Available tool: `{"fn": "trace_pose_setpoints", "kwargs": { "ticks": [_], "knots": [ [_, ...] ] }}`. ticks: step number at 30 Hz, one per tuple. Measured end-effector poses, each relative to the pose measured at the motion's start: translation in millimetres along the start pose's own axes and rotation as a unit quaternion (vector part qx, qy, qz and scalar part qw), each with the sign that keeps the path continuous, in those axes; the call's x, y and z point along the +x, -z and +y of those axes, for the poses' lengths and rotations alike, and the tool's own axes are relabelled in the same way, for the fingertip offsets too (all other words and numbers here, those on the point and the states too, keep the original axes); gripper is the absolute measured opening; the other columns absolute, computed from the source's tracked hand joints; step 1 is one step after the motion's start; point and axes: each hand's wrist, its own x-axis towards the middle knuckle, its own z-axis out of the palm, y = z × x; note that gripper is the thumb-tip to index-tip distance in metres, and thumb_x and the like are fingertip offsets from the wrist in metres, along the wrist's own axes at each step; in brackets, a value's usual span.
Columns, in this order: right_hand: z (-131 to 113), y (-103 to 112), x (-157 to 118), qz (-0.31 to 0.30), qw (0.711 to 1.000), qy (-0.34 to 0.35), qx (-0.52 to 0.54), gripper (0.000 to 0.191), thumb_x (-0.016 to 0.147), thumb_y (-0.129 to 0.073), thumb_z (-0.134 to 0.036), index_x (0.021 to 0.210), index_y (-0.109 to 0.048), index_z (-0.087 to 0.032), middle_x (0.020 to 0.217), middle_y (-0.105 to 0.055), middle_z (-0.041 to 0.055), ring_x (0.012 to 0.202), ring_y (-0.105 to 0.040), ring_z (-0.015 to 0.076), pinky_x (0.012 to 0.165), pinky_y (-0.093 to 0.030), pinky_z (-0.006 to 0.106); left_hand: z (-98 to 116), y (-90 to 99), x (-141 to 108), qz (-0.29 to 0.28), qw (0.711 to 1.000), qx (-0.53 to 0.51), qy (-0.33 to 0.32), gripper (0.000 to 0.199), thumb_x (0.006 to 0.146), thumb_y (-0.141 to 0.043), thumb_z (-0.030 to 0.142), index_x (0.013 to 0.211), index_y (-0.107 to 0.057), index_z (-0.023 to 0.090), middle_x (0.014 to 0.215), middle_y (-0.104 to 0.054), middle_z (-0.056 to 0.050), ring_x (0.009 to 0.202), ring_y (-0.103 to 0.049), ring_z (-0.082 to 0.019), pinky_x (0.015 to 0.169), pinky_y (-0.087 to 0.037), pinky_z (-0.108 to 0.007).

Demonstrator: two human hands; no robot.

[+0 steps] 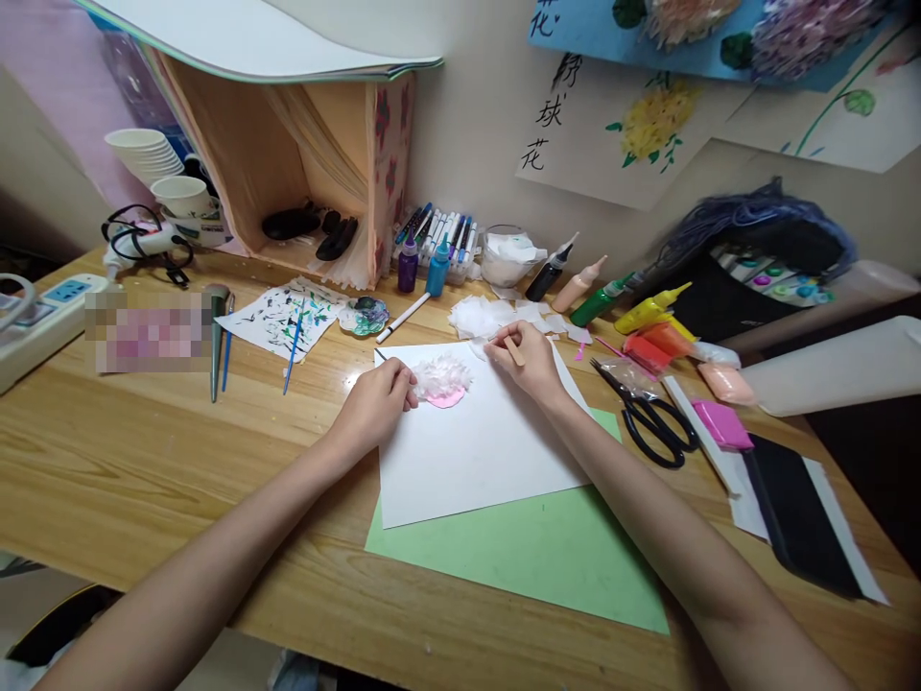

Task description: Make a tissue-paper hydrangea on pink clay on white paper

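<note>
On the white paper sheet (482,470) lies a pink round base (447,398) with fluffy white tissue pieces (444,372) crowded over it. My left hand (378,398) is closed at the left edge of this fluffy piece, and a thin dark stick (381,354) pokes out from its fingers. The fingers of my right hand (529,363) are closed around a flat wooden craft stick (513,351). A small white tissue piece (479,348) shows at its fingertips, beside the pile of cut tissue (485,315). What the left fingertips pinch is partly hidden.
Green paper (532,566) lies under the white sheet. Black scissors (654,422), a pink clay pack (721,425) and several paint bottles (602,299) stand or lie to the right. Leftward are a paint-marked tissue (277,321), brushes (217,345) and a power strip (54,321).
</note>
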Motion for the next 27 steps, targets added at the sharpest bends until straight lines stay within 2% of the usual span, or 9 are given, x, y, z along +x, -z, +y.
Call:
{"fn": "trace_pose_setpoints", "kwargs": {
  "ticks": [2,7,10,12,14,17,20,25,27],
  "knots": [
    [-2.7,7.7,-4.7,-0.017,1.000,-0.001,0.008,0.019,0.067,-0.064,-0.028,0.078,-0.051,-0.019,0.072,-0.063,0.0011,0.064,-0.058,0.0161,0.061,-0.042,0.028,0.9,0.9,-0.4,0.003,1.000,-0.010,0.008,0.027,0.091,-0.033,0.033,0.080,-0.054,0.019,0.069,-0.066,-0.001,0.065,-0.061,-0.015,0.064,-0.043,-0.026],
    [-18.1,31.4,-32.8,-0.017,0.999,0.037,-0.012,0.018,0.073,-0.065,-0.028,0.078,-0.050,-0.020,0.075,-0.064,0.0020,0.065,-0.059,0.0162,0.060,-0.042,0.027,14.2,1.7,-9.0,0.073,0.997,0.015,-0.009,0.029,0.089,-0.040,0.036,0.081,-0.061,0.019,0.060,-0.058,0.001,0.060,-0.054,-0.014,0.057,-0.035,-0.025],
    [-34.9,33.2,-53.0,-0.131,0.988,0.074,0.045,0.018,0.077,-0.064,-0.029,0.081,-0.049,-0.020,0.080,-0.064,0.0028,0.068,-0.060,0.0156,0.060,-0.043,0.026,24.4,-1.3,-17.9,0.031,0.998,0.014,-0.060,0.029,0.086,-0.049,0.042,0.095,-0.065,0.019,0.061,-0.055,0.003,0.059,-0.050,-0.013,0.055,-0.033,-0.023],
    [-45.1,28.3,-62.5,-0.208,0.970,0.112,0.059,0.017,0.080,-0.063,-0.029,0.081,-0.048,-0.020,0.079,-0.063,0.0021,0.067,-0.059,0.0143,0.061,-0.044,0.026,28.1,-4.1,-22.6,-0.013,0.997,0.017,-0.077,0.038,0.081,-0.057,0.047,0.107,-0.063,0.021,0.062,-0.056,0.003,0.059,-0.050,-0.012,0.055,-0.033,-0.023],
    [-51.7,21.0,-66.8,-0.247,0.956,0.145,0.056,0.015,0.082,-0.061,-0.028,0.082,-0.048,-0.020,0.078,-0.062,0.0012,0.066,-0.058,0.0131,0.061,-0.043,0.025,28.6,-5.7,-25.1,-0.050,0.996,0.024,-0.074,0.042,0.078,-0.060,0.050,0.109,-0.064,0.022,0.064,-0.058,0.003,0.059,-0.050,-0.012,0.054,-0.032,-0.023],
    [-53.9,10.5,-65.0,-0.256,0.949,0.177,0.053,0.015,0.083,-0.060,-0.031,0.084,-0.049,-0.020,0.078,-0.061,0.0007,0.066,-0.057,0.0125,0.061,-0.043,0.024,25.4,-3.9,-24.7,-0.079,0.994,0.062,-0.050,0.032,0.081,-0.055,0.047,0.091,-0.070,0.022,0.064,-0.061,0.001,0.059,-0.050,-0.013,0.052,-0.029,-0.023],
    [-50.4,3.6,-60.3,-0.241,0.949,0.197,0.057,0.020,0.083,-0.061,-0.038,0.083,-0.052,-0.020,0.077,-0.061,0.0009,0.066,-0.056,0.0128,0.060,-0.043,0.024,21.8,1.6,-22.4,-0.078,0.989,0.120,-0.022,0.030,0.082,-0.052,0.044,0.077,-0.070,0.020,0.066,-0.064,-0.001,0.060,-0.052,-0.015,0.052,-0.028,-0.024],
    [-40.4,-4.5,-59.5,-0.222,0.946,0.227,0.070,0.041,0.097,-0.031,-0.039,0.068,-0.053,-0.020,0.066,-0.058,0.0004,0.062,-0.053,0.0121,0.063,-0.040,0.026,18.4,7.7,-19.7,-0.090,0.984,0.151,0.023,0.023,0.076,-0.058,0.039,0.071,-0.071,0.021,0.066,-0.067,-0.002,0.058,-0.055,-0.016,0.052,-0.029,-0.025],
    [-36.9,-8.5,-60.5,-0.232,0.939,0.245,0.073,0.044,0.098,-0.027,-0.036,0.066,-0.052,-0.020,0.064,-0.057,0.0006,0.063,-0.053,0.0126,0.065,-0.041,0.027,17.2,8.1,-18.8,-0.081,0.985,0.146,0.033,0.021,0.074,-0.060,0.038,0.070,-0.072,0.022,0.066,-0.067,-0.002,0.059,-0.056,-0.016,0.051,-0.030,-0.025]
  ]
}}
